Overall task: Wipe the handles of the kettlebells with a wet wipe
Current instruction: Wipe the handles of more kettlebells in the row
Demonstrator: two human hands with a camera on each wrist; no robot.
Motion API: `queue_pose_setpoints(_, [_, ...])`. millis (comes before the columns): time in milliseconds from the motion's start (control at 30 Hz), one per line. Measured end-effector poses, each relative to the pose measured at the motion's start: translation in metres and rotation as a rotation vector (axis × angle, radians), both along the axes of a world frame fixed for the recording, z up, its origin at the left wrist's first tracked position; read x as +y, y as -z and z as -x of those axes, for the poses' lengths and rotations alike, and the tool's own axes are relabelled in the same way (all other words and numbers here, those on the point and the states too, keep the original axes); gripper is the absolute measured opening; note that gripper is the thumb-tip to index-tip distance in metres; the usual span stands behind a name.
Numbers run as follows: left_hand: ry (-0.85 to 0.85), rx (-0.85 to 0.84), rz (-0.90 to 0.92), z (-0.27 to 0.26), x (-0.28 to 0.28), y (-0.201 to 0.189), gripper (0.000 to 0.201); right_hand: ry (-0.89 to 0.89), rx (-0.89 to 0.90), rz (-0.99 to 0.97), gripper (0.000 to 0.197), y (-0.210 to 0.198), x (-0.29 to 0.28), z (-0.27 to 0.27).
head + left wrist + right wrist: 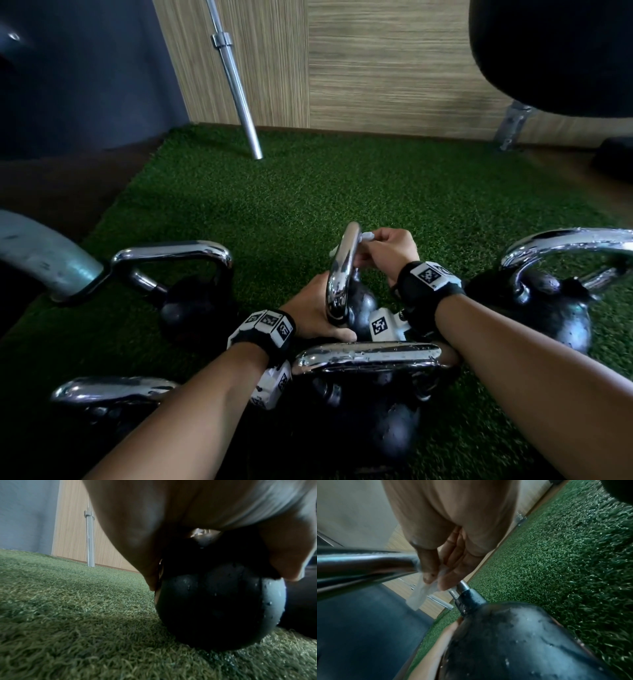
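A black kettlebell (361, 306) with a chrome handle (342, 270) stands on the green turf in the middle of the head view. My left hand (313, 317) grips it low, where the handle meets the ball; the left wrist view shows my palm over the black ball (219, 601). My right hand (387, 250) pinches a white wet wipe (366, 236) against the top of the handle. In the right wrist view the wipe (419, 596) hangs from my thumb and fingers (428, 574) beside the chrome bar (364, 563).
Other chrome-handled kettlebells stand close around: one at the left (178, 260), one just in front of me (366, 356), one at the lower left (113, 390), one at the right (565, 246). A steel barbell (236, 85) leans on the wooden wall. A grey tube (44, 253) lies at the left.
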State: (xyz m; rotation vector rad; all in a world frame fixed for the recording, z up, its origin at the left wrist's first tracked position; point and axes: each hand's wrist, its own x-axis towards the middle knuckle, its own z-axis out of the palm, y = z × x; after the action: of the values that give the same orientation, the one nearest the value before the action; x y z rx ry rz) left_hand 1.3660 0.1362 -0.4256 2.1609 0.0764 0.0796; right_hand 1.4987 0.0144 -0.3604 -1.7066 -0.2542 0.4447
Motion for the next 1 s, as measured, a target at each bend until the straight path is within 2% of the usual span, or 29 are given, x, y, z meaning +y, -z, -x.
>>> queue_pose_setpoints(133, [0.012, -0.009, -0.041, 0.000, -0.001, -0.002, 0.095, 0.026, -0.109, 0.153, 0.019, -0.004, 0.007, 0.001])
queue_pose_setpoints(233, [0.021, -0.015, -0.061, 0.002, -0.002, -0.003, 0.093, -0.008, -0.107, 0.202, 0.017, -0.006, 0.009, -0.002])
queue_pose_setpoints(367, [0.035, -0.069, -0.097, 0.004, -0.006, -0.011, 0.095, -0.117, -0.052, 0.307, 0.004, -0.001, 0.004, 0.000])
queue_pose_setpoints(467, [0.068, -0.107, -0.077, 0.006, -0.009, -0.017, 0.093, -0.177, -0.052, 0.367, 0.012, -0.004, 0.004, 0.003])
queue_pose_setpoints(633, [0.071, -0.046, -0.063, 0.006, -0.009, -0.019, 0.086, -0.447, -0.098, 0.575, 0.012, -0.029, -0.004, -0.006])
queue_pose_setpoints(733, [0.107, 0.079, -0.241, 0.006, -0.004, -0.015, 0.085, -0.470, -0.316, 0.649, 0.015, -0.047, -0.015, -0.013])
queue_pose_setpoints(800, [0.083, 0.207, -0.362, 0.012, 0.007, -0.025, 0.086, -0.433, -0.544, 0.612, 0.019, -0.055, -0.019, -0.015])
queue_pose_setpoints(833, [0.041, 0.270, -0.379, 0.017, 0.011, -0.035, 0.079, -0.427, -0.675, 0.595, 0.023, -0.059, -0.019, -0.018])
queue_pose_setpoints(867, [-0.018, 0.294, -0.355, 0.023, 0.013, -0.046, 0.068, -0.455, -0.799, 0.587, 0.027, -0.061, -0.019, -0.019])
queue_pose_setpoints(933, [-0.134, 0.226, -0.237, 0.032, 0.018, -0.068, 0.041, -0.566, -0.972, 0.603, 0.041, -0.062, -0.016, -0.022])
queue_pose_setpoints(967, [-0.192, 0.180, -0.191, 0.035, 0.015, -0.080, 0.034, -0.610, -1.025, 0.628, 0.045, -0.061, -0.015, -0.025])
queue_pose_setpoints(1000, [-0.227, 0.155, -0.213, 0.037, 0.009, -0.092, 0.041, -0.635, -1.064, 0.643, 0.046, -0.059, -0.014, -0.028])
